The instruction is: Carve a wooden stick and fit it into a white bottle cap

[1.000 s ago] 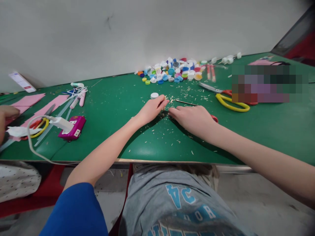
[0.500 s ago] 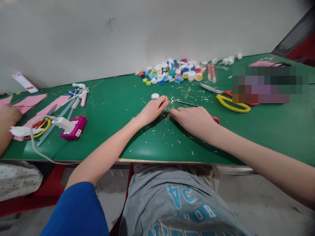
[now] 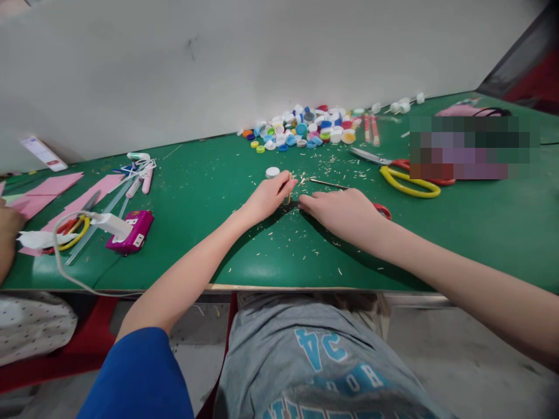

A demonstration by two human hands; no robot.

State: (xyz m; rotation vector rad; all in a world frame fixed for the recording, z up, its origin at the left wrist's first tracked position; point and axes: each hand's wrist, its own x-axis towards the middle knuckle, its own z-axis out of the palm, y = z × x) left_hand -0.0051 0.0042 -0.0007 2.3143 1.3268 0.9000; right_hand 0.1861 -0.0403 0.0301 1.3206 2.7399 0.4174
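Observation:
My left hand point(image 3: 271, 195) is closed in a pinch at mid-table, with a small pale stick-like piece point(image 3: 287, 198) showing under the fingertips. Just right of it, my right hand point(image 3: 332, 210) is low over the table, fingers curled together; what they hold, if anything, is hidden. Behind the right hand a thin metal rod point(image 3: 327, 184) pokes out, and a red handle point(image 3: 383, 210) shows at its wrist side; I cannot tell whether they join. A white bottle cap point(image 3: 272, 172) sits beside my left knuckles. Pale shavings point(image 3: 301, 181) are scattered around both hands.
Colourful bottle caps point(image 3: 301, 129) are heaped by the wall. Scissors point(image 3: 408, 177) with red and yellow handles lie right. On the left are a magenta power adapter point(image 3: 131, 231) with a white cord, pink paper sheets point(image 3: 52, 192), more scissors point(image 3: 74, 230), and another person's hand point(image 3: 9, 230).
The pale piece now shows below my left fingertips, which have shifted slightly downward. My right hand has hardly moved. The other person's hand has drawn toward the left edge.

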